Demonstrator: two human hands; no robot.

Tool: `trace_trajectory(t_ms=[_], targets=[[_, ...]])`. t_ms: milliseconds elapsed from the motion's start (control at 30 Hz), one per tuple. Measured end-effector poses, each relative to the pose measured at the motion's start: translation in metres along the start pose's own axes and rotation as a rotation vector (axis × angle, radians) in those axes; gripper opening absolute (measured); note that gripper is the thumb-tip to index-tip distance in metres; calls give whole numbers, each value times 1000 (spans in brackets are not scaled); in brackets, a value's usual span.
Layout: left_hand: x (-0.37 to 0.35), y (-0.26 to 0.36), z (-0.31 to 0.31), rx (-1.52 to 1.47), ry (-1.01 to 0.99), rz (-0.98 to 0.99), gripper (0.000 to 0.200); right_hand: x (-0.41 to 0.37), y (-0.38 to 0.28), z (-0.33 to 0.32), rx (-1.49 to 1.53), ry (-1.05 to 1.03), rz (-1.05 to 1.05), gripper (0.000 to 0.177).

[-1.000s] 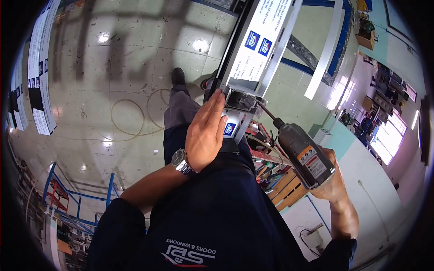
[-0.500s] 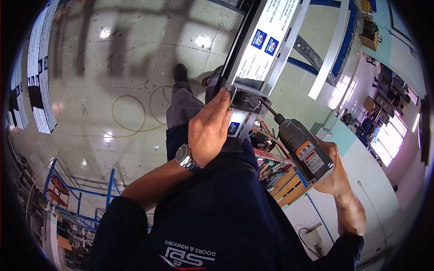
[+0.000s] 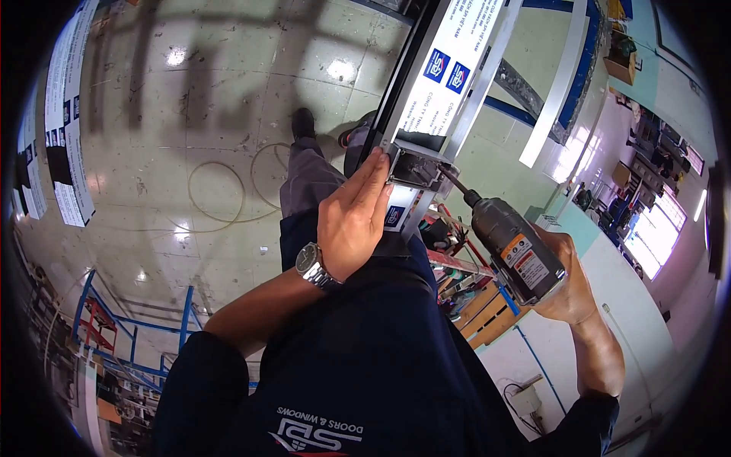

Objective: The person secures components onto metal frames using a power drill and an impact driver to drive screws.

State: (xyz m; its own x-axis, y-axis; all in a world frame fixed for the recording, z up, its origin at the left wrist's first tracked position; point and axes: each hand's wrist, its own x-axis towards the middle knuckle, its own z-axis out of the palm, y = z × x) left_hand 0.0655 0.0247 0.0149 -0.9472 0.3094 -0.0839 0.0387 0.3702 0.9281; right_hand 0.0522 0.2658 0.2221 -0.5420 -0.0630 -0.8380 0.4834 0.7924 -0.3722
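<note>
My right hand (image 3: 565, 278) is wrapped round a dark cordless impact driver (image 3: 518, 247) with an orange and white label. Its long bit (image 3: 454, 181) points up and left, the tip at the side of an aluminium window or door profile (image 3: 417, 169). An open hollow corner shows in the metal there. My left hand (image 3: 354, 217) lies with outstretched fingers along the near left side of the profile, fingertips at its edge. White protective film (image 3: 448, 68) with blue logos covers the profile above. Whether the bit sits on a screw is too small to tell.
A workbench or rack with red parts and tools (image 3: 464, 266) stands below the profile. More film-covered profiles (image 3: 67, 137) are at the far left. A hose (image 3: 217, 194) is coiled on the tiled floor, and a blue metal frame (image 3: 137, 327) stands lower left.
My right hand and the impact driver have shifted slightly to the right, the bit's tip staying by the profile. My left hand has hardly moved.
</note>
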Motion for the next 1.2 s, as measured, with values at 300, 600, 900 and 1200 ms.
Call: trace_trajectory(t_ms=[300,600,900,1200], targets=[[2,0,-1,0,-3,4,37,-9,9,2,-114,146,-173,72],[2,0,-1,-3,-5,2,38,-2,11,0,-24,-26,-44,85],[2,0,0,16,5,20,40,-11,33,6,-117,42,18,91],[3,3,-2,21,-6,5,40,-8,20,2,-140,34,34,87]])
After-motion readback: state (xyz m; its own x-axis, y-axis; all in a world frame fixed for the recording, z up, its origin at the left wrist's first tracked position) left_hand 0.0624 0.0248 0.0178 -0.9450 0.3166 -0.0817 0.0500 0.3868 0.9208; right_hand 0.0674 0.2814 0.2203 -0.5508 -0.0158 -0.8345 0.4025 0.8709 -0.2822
